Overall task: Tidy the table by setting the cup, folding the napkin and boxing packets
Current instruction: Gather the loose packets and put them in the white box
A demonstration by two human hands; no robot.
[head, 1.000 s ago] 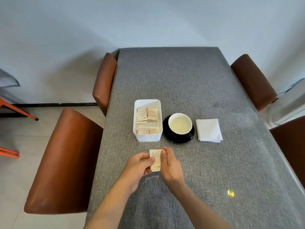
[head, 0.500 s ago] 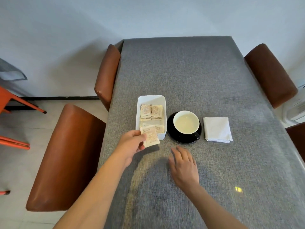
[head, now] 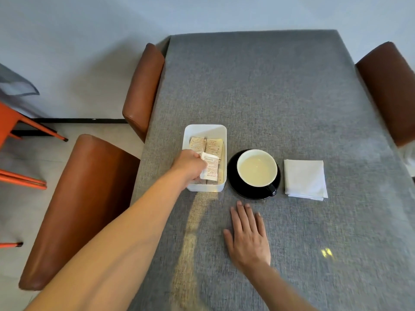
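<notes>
Now the left hand (head: 188,163) has carried the packet (head: 210,166) from the near worktop (head: 292,97) over the white box (head: 205,129), fingers pinching it. Right hand (head: 248,236) has let go, flat, fingers apart. Last packet nearly boxed; cup (head: 257,168) on saucer, napkin (head: 304,179) folded.

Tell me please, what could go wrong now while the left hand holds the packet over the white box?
1. The packet is only pinched by the left hand above the box; let go carelessly, it might land askew on the packets already inside.
2. The cup beside the box looks full, so a knock could spill it toward the napkin.
</notes>
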